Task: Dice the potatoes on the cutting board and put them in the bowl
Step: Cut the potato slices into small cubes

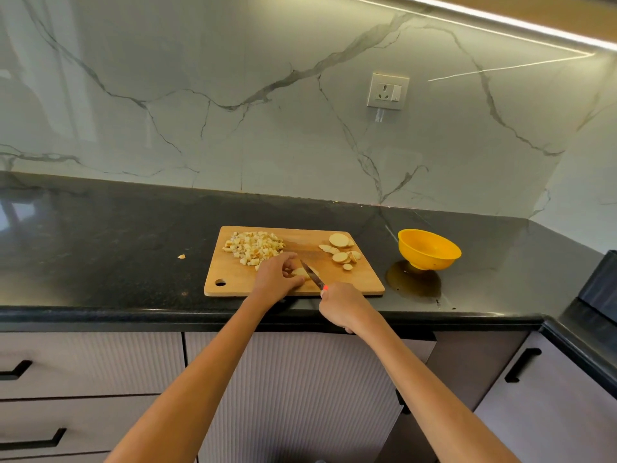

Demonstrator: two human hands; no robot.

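A wooden cutting board (233, 279) lies on the black counter. A heap of diced potato (254, 247) sits at its back left, and several round potato slices (340, 252) lie at its back right. My left hand (275, 279) holds a potato piece (300, 272) down near the board's front middle, fingers curled over it. My right hand (344, 307) grips the handle of a knife (310, 272); its blade rests across that piece. The yellow bowl (429, 250) stands on the counter to the right of the board; no potato shows in it.
One stray potato bit (181, 256) lies on the counter left of the board. A marble wall with a socket (387, 91) runs behind. A dark appliance edge (601, 282) sits at far right. Drawers and cabinet doors are below the counter's front edge.
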